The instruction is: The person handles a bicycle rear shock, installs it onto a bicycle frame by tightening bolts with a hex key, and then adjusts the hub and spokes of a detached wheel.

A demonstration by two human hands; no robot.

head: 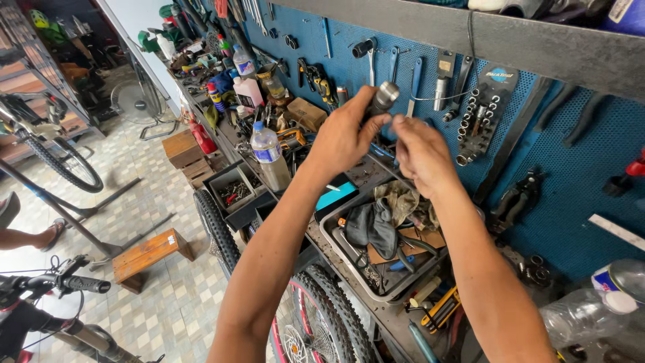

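- Far on the left, a bike wheel (64, 161) stands by the wall, and a bike handlebar (64, 284) pokes in at the bottom corner.
- A low wooden stool (149, 254) sits on the tiled floor (168, 309), and a white fan (138, 102) stands further back.
- A plastic water bottle (269, 153) with a blue cap stands upright on the long workbench (390, 312), among lots of little tools and cans.
- A knobby black tyre (216, 230) leans below the bench, and another wheel with pink on it (316, 323) sits near the person's arms.
- The left hand (342, 138) is raised up in front of the blue pegboard (578, 168). Its fingers are closed around a small dark metal cylinder (384, 97) (it looks like a round tool part with a silver top end).
- The cylinder is up in the air, above the bench and just in front of the hanging tools, with its top sticking out past the fingers.
- The right hand (422, 153) is just beside the left one, a bit lower. Its fingertips reach toward the bottom of the cylinder, but I cannot tell if they touch it or pinch anything.
- Under both hands a grey tray (336, 242) holds dark rags, cardboard and pliers.
- On the pegboard to the right hangs a row of shiny sockets (477, 121), and a clear empty bottle (584, 312) lies in the bottom right corner.
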